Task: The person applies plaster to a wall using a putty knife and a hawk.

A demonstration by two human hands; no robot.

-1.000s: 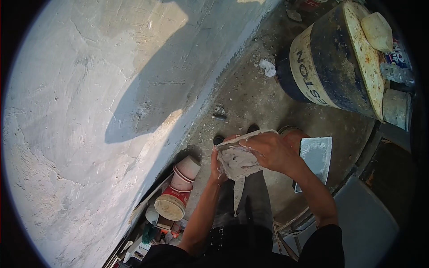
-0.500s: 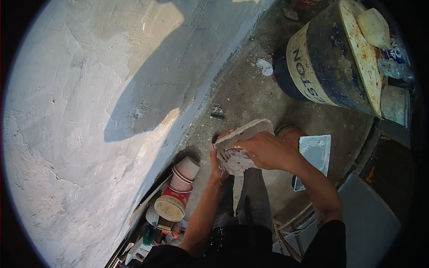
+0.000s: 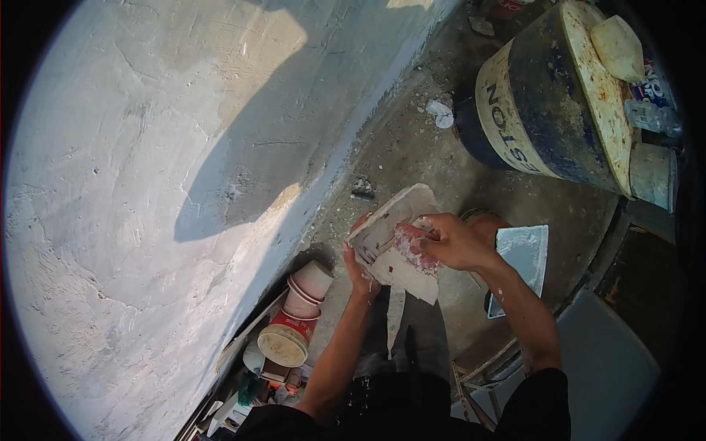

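Note:
My left hand (image 3: 360, 266) grips the left side of a plaster-crusted trough (image 3: 412, 202), fingers and thumb around its edge, in front of my legs. My right hand (image 3: 457, 242) is closed around a reddish, white-smeared lump (image 3: 416, 245) over the trough's right part; I cannot tell whether it is a sponge or a tool's handle. Beneath the lump, a pale plaster-coated flat surface (image 3: 412, 278) narrows to a corner on the lower right. White residue dots my fingers and right forearm.
A rough plastered wall (image 3: 132, 184) fills the left side. Stacked buckets (image 3: 298, 301) stand along its base. A large blue and cream drum (image 3: 540, 103) is at upper right. On the floor, right of my legs, lies a pale rectangular pan (image 3: 521, 261).
My right hand has turned and drawn slightly right and down from inside the trough, bringing the reddish lump into plain view. The trough has tilted in my left hand.

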